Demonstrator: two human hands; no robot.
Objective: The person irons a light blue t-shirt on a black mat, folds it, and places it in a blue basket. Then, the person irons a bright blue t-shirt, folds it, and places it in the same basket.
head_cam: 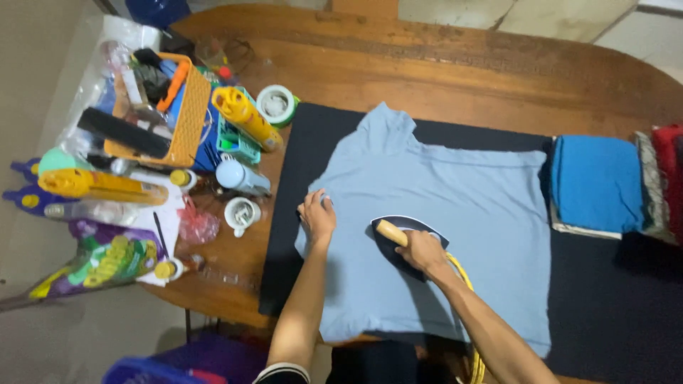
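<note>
The right hand (421,249) is clenched around the pale handle of a dark iron (400,238), which rests flat on the light blue shirt (455,213). The left hand (317,213) lies spread and released near the shirt's edge, seemingly pinning the cloth taut beside the iron. The shirt is spread over a black mat (313,142) that shields the wooden tabletop (462,64). Folded clothes (596,183) sit stacked at the far end, well apart; an orange basket (186,117) and bottles crowd the other.
</note>
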